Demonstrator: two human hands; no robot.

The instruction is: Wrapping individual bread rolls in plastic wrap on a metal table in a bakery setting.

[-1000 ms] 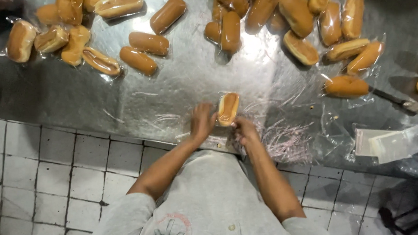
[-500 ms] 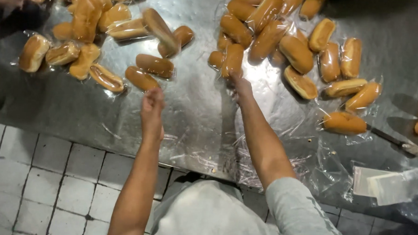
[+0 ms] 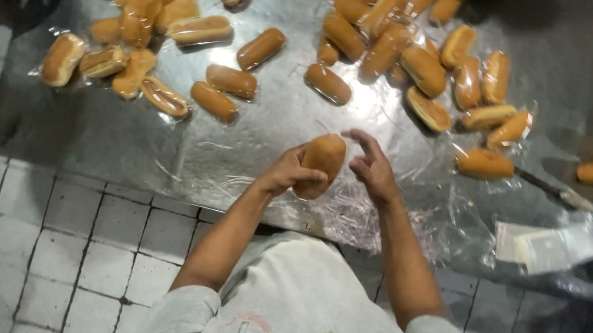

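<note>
My left hand (image 3: 288, 173) has its grip pressed around a long golden bun (image 3: 321, 164), fingers wrapped over its near end and thumb across its side, so the bun stands tilted above the near edge of the steel worktop (image 3: 258, 145). My right hand (image 3: 373, 168) sits just beside the bun on its other side, its grip spread, fingers loosely curled and apart, holding nothing; I cannot tell whether a fingertip brushes the bun's crust. Taking the held bun as my landmark, crinkled clear plastic film (image 3: 347, 208) lies directly beneath and a little to the near side of it on the worktop. Beyond the bun and straight ahead lies a single loose bun (image 3: 328, 83), and further beyond, to the right, a heap of buns (image 3: 405, 52), some overlapping each other. To the right of the held bun one bun in a clear wrapper (image 3: 485, 164) lies on its own, and a knife (image 3: 552, 188) rests just past that one, its far end blurred. Further right and nearer to me lies a flat clear packet with pale contents (image 3: 547, 244). To the left of the held bun and beyond it, two plain buns (image 3: 221, 90) lie side by side, and well beyond those, further left, sits another cluster of buns (image 3: 126, 49), several split open and wrapped. Below the worktop's near edge shows a white tiled floor (image 3: 77, 244).
</note>
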